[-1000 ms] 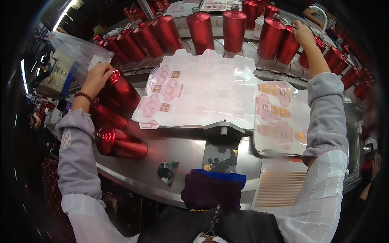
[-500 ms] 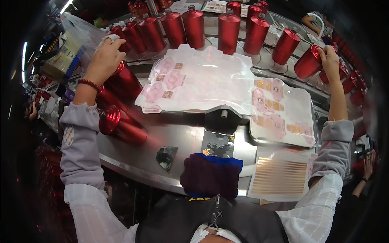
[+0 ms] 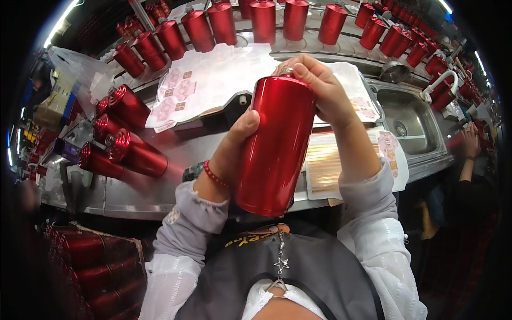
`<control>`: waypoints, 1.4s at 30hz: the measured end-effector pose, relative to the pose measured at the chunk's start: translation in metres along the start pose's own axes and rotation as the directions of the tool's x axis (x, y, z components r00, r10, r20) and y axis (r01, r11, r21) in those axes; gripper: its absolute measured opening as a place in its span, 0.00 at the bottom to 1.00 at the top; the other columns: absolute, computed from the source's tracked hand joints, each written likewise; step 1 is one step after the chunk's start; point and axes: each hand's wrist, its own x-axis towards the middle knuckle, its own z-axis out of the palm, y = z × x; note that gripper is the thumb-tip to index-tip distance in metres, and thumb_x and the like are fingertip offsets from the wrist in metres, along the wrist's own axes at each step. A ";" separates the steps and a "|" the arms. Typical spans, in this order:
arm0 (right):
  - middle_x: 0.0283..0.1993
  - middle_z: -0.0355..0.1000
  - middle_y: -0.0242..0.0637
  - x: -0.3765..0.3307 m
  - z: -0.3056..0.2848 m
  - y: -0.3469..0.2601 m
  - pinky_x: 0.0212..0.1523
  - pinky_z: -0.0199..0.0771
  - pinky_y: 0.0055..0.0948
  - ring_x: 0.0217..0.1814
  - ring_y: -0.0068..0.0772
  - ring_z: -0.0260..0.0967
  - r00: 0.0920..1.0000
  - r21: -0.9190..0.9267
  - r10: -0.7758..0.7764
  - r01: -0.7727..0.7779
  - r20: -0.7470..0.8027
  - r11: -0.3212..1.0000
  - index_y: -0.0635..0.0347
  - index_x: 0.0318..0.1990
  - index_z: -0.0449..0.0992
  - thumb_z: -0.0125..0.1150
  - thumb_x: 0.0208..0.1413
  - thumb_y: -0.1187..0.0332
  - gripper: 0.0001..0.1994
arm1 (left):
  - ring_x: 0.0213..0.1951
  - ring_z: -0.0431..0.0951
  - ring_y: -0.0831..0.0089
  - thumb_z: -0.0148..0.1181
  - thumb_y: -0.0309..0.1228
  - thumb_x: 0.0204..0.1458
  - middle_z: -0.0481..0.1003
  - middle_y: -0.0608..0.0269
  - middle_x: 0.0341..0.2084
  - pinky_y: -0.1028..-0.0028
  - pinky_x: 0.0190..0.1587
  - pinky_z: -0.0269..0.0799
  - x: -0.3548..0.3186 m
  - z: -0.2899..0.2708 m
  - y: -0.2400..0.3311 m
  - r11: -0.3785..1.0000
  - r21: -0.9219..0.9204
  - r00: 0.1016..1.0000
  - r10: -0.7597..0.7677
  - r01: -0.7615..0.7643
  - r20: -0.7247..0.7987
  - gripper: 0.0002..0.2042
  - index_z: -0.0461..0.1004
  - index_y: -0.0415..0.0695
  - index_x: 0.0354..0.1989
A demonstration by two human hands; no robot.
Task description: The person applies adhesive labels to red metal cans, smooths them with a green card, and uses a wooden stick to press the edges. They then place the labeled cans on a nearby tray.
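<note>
— Fingers (image 3: pixel 309 72) of the right hand (image 3: pixel 325 96): curled close over the top rim of the red metal bottle (image 3: pixel 274 146), thumb side hidden behind it. Left hand (image 3: pixel 234 146): wrapped around the bottle body from behind, thumb pressed on the left wall, other fingers out of sight.

— So both closed on it, not open?

— Yes, closed firmly, no gap visible. Held upright, a little tilted, in front of the chest, above the near edge of the steel counter (image 3: pixel 176 154). Red bead bracelet (image 3: pixel 216 175) on the left wrist.

— And inside the bottle?

— Cannot tell; mouth covered by the right fingers.

— Other containers?

— Row of same red bottles (image 3: pixel 266 18) standing upright along the far side of the counter, continuing to the right in a curve. Several more red bottles lying on their side (image 3: pixel 125 141) at the left, bottoms toward the camera, touching each other. More stacked in a box (image 3: pixel 90 266) low at the left, dark there. Contents of all not visible.

— Anything flat on the counter?

— White sheets with small pink labels (image 3: pixel 181 90) behind the held bottle, and a sheet with gold stripes (image 3: pixel 322 165) just beside the right forearm. Steel sink (image 3: pixel 413 125) at the right, basin looking bare. Clear plastic bag (image 3: pixel 74 74) far left. Another person's hand (image 3: pixel 472 140) at the right edge, well apart.
</note>
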 end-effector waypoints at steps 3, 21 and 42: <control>0.47 0.74 0.33 -0.033 0.034 0.029 0.50 0.73 0.23 0.49 0.21 0.70 0.966 -0.123 0.177 -0.202 -0.189 0.972 0.63 0.58 0.72 0.47 0.74 0.49 0.24 | 0.50 0.80 0.65 0.63 0.54 0.58 0.74 0.50 0.53 0.66 0.49 0.81 -0.035 0.000 -0.009 0.994 -0.080 0.986 -0.090 0.080 -0.142 0.35 0.63 0.39 0.64; 0.66 0.68 0.58 -0.085 0.084 0.052 0.61 0.71 0.35 0.60 0.45 0.73 0.945 -0.555 0.114 -0.274 -0.306 0.786 0.75 0.71 0.58 0.52 0.72 0.57 0.31 | 0.57 0.75 0.62 0.70 0.37 0.57 0.68 0.47 0.58 0.66 0.58 0.75 -0.033 -0.042 -0.017 0.953 0.303 0.841 0.183 -0.024 -0.509 0.44 0.46 0.36 0.73; 0.69 0.64 0.55 -0.141 0.088 0.027 0.70 0.61 0.41 0.71 0.53 0.62 0.978 -0.771 0.188 -0.185 -0.086 0.609 0.70 0.70 0.63 0.53 0.71 0.54 0.30 | 0.66 0.65 0.38 0.72 0.42 0.48 0.63 0.31 0.66 0.42 0.72 0.47 -0.114 -0.035 -0.048 -0.098 0.990 0.921 0.386 0.099 -0.053 0.49 0.52 0.31 0.74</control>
